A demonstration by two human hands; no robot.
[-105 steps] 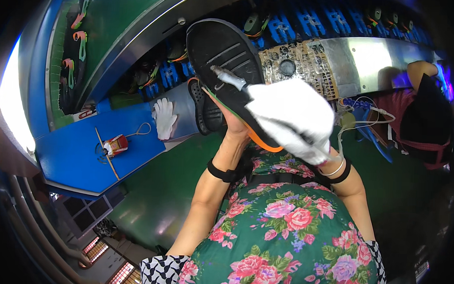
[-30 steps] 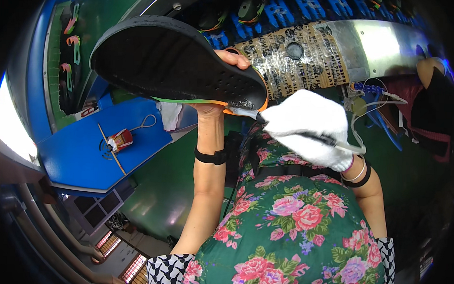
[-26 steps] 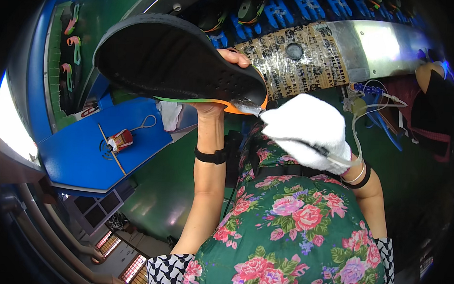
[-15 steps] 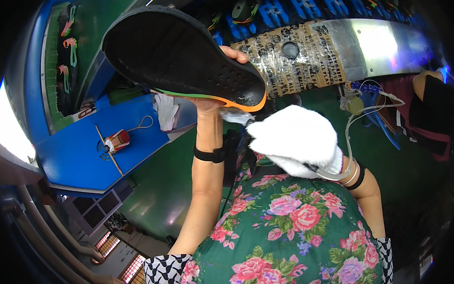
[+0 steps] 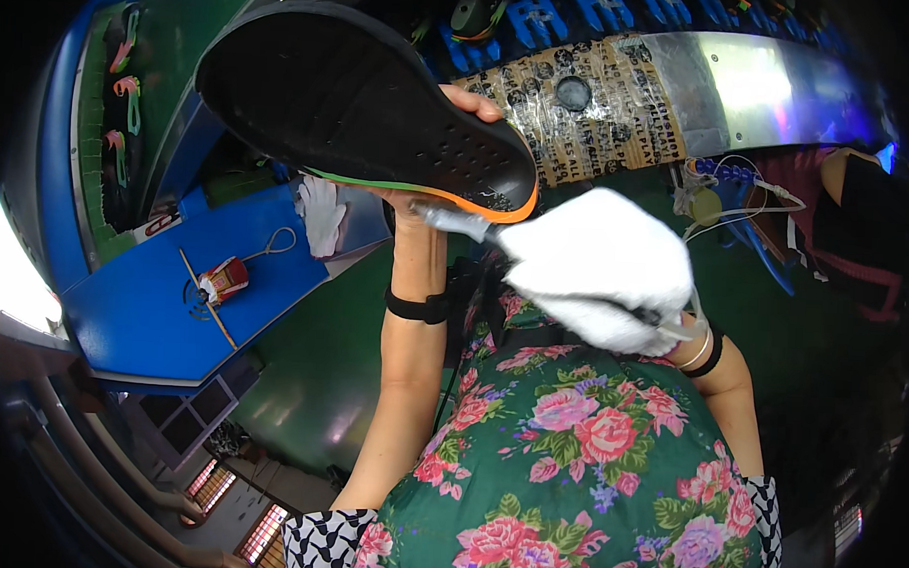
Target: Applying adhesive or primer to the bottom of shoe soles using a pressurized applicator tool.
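Observation:
My left hand [image 5: 471, 102] is closed around the narrow end of a black shoe sole [image 5: 331, 99], which has an orange and green edge. The sole is tilted, with its broad part toward the upper left. My right hand [image 5: 600, 269] wears a white knitted glove and is closed on a slim tool [image 5: 457, 222] with a pale, shiny tip. A thin hose [image 5: 701, 318] shows at the gloved wrist. The tip lies just below the sole's orange edge, beside my left wrist; whether it touches the sole I cannot tell. The glove hides the tool's handle.
At left, a blue table [image 5: 133, 313] bears a white glove [image 5: 322, 216] and a red bundle [image 5: 224, 279] with a stick. Ahead is a metal ledge partly covered in taped cardboard [image 5: 620, 120], with blue racks [image 5: 594, 8] behind. Cables and a maroon garment [image 5: 856, 248] are at right.
The gloved right hand has turned, and the tool's tip has moved left toward my left wrist. The sole has shifted very slightly, still in my left hand.

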